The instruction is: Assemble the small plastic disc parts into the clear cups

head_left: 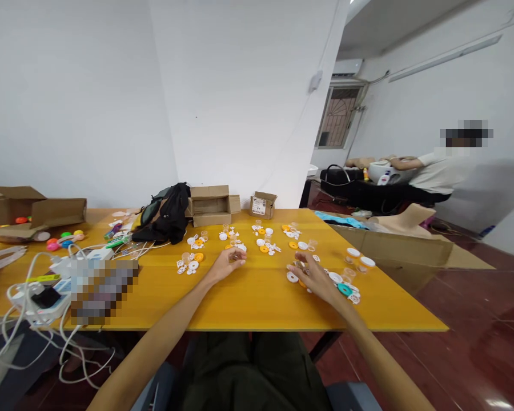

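Observation:
My left hand (227, 265) is over the middle of the yellow table, thumb and fingers apart. Just beyond its fingertips lie a white round lid (242, 248) and small white pieces; something see-through shows in the gap of the hand, too small to make out. My right hand (314, 278) hovers further right, fingers spread and half curled beside a white disc (292, 277). A clear piece shows by its fingertips, and I see no grip on it. To its right are a teal ring (345, 289), a white lid (335, 277) and a clear cup (348, 275).
Groups of white, orange and clear parts (192, 265) are spread across the table (248, 308). Two lidded jars (366, 264) stand near its right edge. Behind are cardboard boxes (212, 220) and a black bag (167, 214). Cables (64, 331) tangle at left. A person (441, 171) sits far right.

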`<move>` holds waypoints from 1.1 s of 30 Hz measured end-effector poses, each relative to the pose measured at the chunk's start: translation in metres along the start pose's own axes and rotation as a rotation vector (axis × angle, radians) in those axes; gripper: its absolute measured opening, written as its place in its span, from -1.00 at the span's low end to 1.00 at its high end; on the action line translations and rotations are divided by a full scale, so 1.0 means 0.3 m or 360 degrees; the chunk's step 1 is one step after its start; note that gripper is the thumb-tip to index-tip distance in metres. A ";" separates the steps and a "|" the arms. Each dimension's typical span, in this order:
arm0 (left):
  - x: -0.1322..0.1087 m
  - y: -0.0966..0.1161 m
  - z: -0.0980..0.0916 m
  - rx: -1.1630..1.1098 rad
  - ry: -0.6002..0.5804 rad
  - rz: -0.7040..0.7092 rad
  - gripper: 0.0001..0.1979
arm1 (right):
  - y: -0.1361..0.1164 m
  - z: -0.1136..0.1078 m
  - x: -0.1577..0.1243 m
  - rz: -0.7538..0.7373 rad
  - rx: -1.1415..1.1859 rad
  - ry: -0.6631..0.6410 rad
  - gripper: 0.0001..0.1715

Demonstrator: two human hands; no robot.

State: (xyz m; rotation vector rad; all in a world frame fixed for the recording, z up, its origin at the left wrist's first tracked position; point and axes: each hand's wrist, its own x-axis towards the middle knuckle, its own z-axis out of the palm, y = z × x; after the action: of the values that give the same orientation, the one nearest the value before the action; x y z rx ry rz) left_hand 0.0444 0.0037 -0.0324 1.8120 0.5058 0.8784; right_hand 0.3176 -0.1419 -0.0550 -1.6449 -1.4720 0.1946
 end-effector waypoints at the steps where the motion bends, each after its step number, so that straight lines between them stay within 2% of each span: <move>1: -0.001 0.002 0.000 0.0000 -0.0003 0.0002 -0.74 | 0.004 0.002 0.002 0.0020 0.0019 -0.0010 -0.49; 6: -0.003 0.008 0.000 -0.0007 -0.0018 -0.0010 -0.71 | 0.004 0.027 -0.005 0.0032 0.0045 -0.0023 -0.45; 13: -0.002 0.012 0.001 -0.0005 -0.0015 -0.0043 -0.66 | -0.050 0.077 -0.003 0.0001 0.0172 -0.0091 -0.55; 21: -0.002 0.021 0.002 0.0030 0.0065 -0.0021 -0.66 | -0.181 0.254 0.038 -0.0146 0.0433 -0.0253 -0.71; 26: -0.005 0.034 0.002 0.0037 0.0115 0.0008 -0.67 | -0.258 0.346 0.065 -0.0205 0.0605 -0.0336 -0.69; 29: -0.007 0.036 0.001 0.0053 0.0126 0.0015 -0.69 | -0.269 0.353 0.070 -0.0179 0.0688 -0.0287 -0.64; 33: -0.008 0.032 -0.003 0.0105 0.0105 0.0020 -0.76 | -0.253 0.321 0.071 -0.0123 0.0660 -0.0232 -0.65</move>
State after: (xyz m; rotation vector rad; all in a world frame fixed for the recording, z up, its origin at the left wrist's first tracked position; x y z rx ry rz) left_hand 0.0417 -0.0011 -0.0243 1.8525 0.5720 0.9419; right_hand 0.2079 -0.0836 -0.0506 -1.2580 -1.4819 0.5479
